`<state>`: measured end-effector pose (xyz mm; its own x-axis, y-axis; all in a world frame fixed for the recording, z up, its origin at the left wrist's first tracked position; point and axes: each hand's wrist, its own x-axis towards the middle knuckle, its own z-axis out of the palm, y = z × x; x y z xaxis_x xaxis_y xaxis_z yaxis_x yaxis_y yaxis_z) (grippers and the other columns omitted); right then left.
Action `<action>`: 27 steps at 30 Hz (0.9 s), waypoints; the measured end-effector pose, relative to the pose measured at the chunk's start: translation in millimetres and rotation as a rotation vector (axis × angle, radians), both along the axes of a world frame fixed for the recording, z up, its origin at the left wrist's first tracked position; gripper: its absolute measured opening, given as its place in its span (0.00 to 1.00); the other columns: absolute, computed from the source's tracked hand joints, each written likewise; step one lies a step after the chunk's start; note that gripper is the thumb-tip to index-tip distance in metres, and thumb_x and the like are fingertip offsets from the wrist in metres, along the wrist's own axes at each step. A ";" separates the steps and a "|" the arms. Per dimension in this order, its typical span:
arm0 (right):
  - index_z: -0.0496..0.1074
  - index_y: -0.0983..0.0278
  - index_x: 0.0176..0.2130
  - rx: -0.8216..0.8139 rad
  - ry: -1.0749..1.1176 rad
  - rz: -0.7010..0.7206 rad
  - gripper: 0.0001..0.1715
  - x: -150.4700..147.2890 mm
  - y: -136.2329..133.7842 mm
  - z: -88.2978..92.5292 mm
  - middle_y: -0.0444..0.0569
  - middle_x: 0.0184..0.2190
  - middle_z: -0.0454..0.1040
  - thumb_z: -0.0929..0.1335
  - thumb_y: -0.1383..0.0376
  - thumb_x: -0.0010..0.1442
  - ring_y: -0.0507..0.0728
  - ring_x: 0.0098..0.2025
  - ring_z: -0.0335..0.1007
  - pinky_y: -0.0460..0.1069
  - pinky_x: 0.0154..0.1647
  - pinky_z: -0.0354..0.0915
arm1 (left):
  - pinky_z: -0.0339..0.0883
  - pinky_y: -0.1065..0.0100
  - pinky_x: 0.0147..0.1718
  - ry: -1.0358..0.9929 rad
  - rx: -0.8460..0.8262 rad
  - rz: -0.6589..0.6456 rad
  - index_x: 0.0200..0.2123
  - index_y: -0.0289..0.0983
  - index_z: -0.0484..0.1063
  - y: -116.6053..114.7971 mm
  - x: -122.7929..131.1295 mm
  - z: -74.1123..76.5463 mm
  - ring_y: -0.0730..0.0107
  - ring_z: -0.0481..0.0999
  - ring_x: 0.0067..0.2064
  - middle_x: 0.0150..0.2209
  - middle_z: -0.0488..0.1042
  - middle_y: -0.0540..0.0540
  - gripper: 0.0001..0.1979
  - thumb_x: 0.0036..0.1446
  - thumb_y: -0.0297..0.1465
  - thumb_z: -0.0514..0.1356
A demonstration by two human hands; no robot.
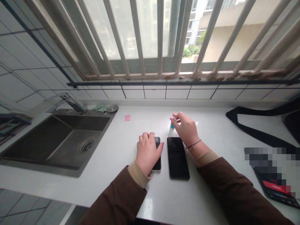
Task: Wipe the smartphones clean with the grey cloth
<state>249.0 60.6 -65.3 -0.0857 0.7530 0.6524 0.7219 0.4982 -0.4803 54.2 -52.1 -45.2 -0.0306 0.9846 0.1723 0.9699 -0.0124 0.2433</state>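
Two dark phones lie side by side on the white countertop (117,147). My left hand (147,151) rests flat on top of the left phone (157,157), covering most of it. The right phone (177,157) lies bare, screen up. Just beyond its far end my right hand (186,128) hovers with fingers curled around a small object with a blue part (172,125); most of that object is hidden by the hand. Both arms wear brown sleeves with tan cuffs.
A steel sink (58,140) with a faucet (72,102) fills the left side. A pink note (127,117) lies near the sink. A black strap (255,132) and a dark case with red (276,189) lie at the right. A barred window runs behind.
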 end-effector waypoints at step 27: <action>0.66 0.61 0.65 -0.086 -0.009 0.073 0.28 4.8 -9.1 12.8 0.57 0.51 0.78 0.69 0.56 0.70 0.63 0.44 0.80 0.59 0.45 0.77 | 0.67 0.54 0.54 -0.024 -0.008 -0.009 0.56 0.37 0.72 0.7 -1.0 2.0 0.47 0.69 0.55 0.51 0.70 0.37 0.24 0.62 0.43 0.69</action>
